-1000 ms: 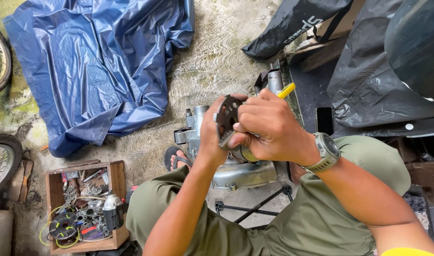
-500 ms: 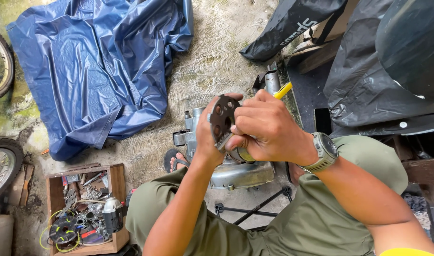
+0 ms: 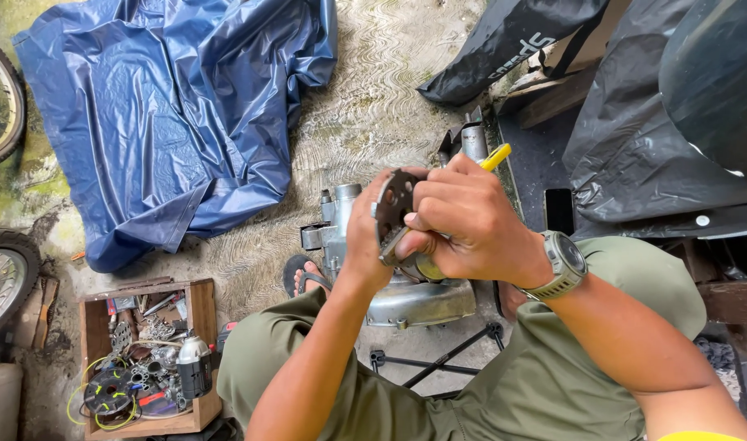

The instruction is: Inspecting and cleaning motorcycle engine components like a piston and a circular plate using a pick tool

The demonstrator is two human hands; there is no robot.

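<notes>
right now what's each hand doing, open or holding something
Left hand: closed on the dark round disc.
Right hand: closed around the same disc's lower part.

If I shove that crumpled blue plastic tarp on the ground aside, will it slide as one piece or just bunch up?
The crumpled blue plastic tarp would likely bunch rather than slide whole: it lies in soft folds, so it looks floppy. Its glossy sheen suggests a slippery surface to grip. It looks thin, so probably light for its spread, though the rough ground may drag its edges.
</notes>
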